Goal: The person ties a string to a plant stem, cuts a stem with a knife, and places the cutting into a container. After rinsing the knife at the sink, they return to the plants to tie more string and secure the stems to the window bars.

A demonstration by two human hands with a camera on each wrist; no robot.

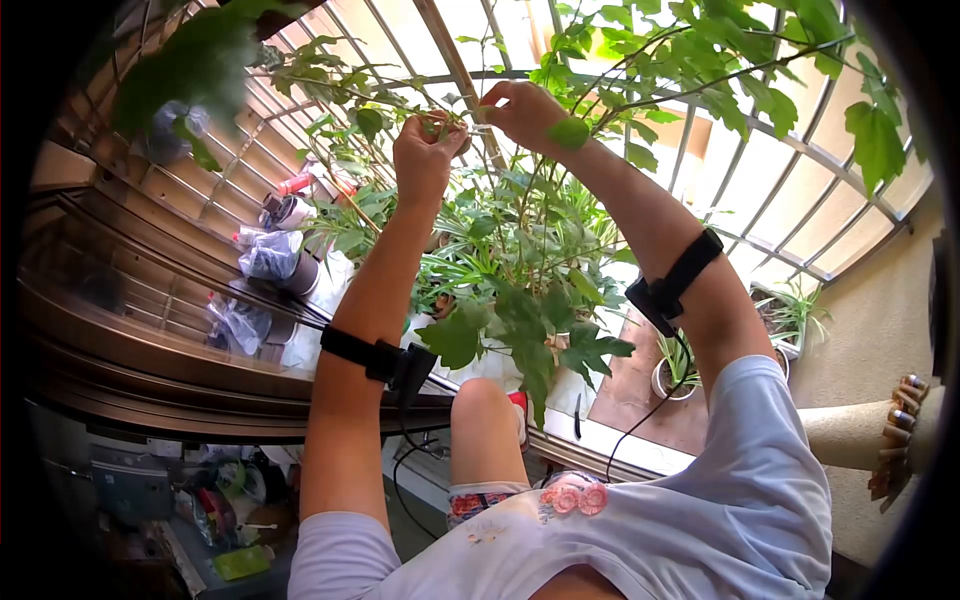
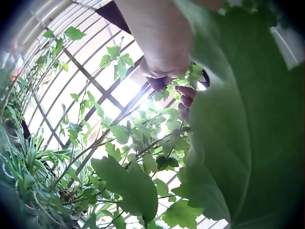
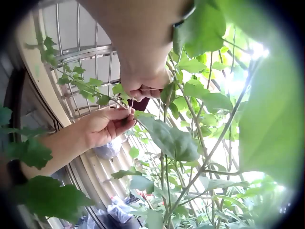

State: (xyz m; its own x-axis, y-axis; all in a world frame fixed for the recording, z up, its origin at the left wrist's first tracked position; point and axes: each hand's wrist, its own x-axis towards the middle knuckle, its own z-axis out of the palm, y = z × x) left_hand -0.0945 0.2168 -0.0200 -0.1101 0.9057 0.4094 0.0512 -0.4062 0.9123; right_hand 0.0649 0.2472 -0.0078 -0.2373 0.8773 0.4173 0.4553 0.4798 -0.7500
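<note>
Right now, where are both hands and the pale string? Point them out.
Left hand [image 1: 424,152], head view: middle of the hand.
Right hand [image 1: 527,113], head view: middle of the hand.
Pale string [image 3: 152,89], right wrist view: stretch beside the right fingers.

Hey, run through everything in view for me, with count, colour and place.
Vines: several, green, centre and top
Grassy plants: several, green, centre and right
Bars: many, metallic, behind the vines
String: one strand seen, pale, upper centre
Bags: at least three, pale, left
Pot: at least one, white, right
Slim object: one, black, lower centre
Sheet: one, lime, bottom left
Straps: two, black, around the forearms
Cables: two visible, black, below straps
Shirt: one, pale, bottom
Left hand: one, bare, pinching a vine
Right hand: one, bare, holding the string
</note>
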